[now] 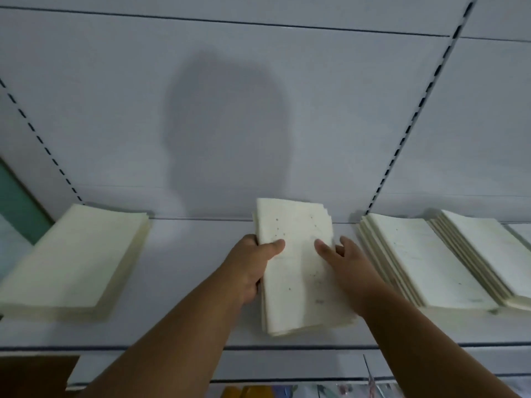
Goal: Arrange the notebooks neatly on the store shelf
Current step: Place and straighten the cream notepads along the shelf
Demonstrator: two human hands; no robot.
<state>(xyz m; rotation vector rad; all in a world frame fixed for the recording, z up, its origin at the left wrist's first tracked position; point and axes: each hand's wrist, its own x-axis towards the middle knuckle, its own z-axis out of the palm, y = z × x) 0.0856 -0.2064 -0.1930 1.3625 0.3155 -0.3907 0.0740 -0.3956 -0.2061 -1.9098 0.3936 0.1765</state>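
Observation:
A stack of cream notebooks [296, 262] lies in the middle of the white shelf [186, 282], its long side running front to back. My left hand [253, 265] grips the stack's left edge, thumb on the top cover and fingers curled round the side. My right hand [347, 265] holds the right edge, thumb lying on the cover and fingers down the side. Another cream stack [74, 259] lies at the left. Two more stacks [425, 259] [494, 254] lie at the right, the far one overlapping the nearer.
The shelf's white back panel [230, 110] rises behind the stacks, with slotted uprights [413, 116] at the right and left. The shelf's front lip [287, 347] runs below my arms. Coloured goods [287, 392] show on a lower shelf. A green panel [14, 202] stands at the far left.

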